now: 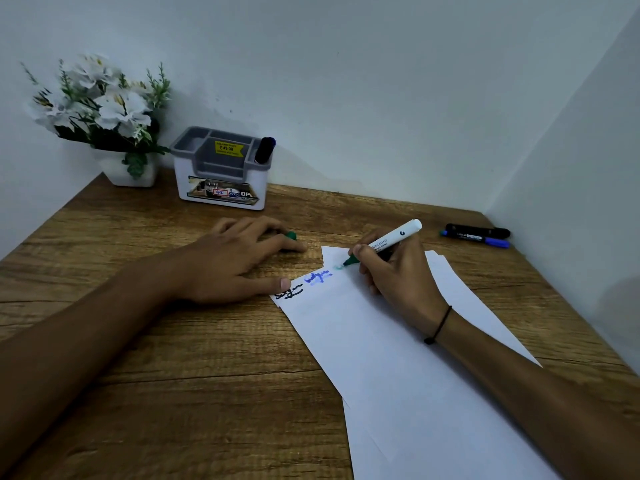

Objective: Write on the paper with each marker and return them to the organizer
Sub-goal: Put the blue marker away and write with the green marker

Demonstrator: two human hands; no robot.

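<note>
My right hand (pixel 398 275) grips a white marker with a green tip (pixel 391 241), and the tip touches the top of the white paper (pixel 398 358). Black and blue scribbles and a faint green mark sit along the paper's upper left edge. My left hand (pixel 235 258) rests palm down on the table beside the paper, its thumb on the paper's corner, with the green cap (pixel 291 235) under its fingers. The grey and white organizer (pixel 221 174) stands against the back wall with one dark marker (pixel 265 150) upright in its right slot.
A black marker (pixel 479 231) and a blue marker (pixel 485 240) lie together at the table's far right by the side wall. A white pot of white flowers (pixel 104 116) stands in the back left corner. The wooden table (pixel 173 393) ends at walls behind and on the right.
</note>
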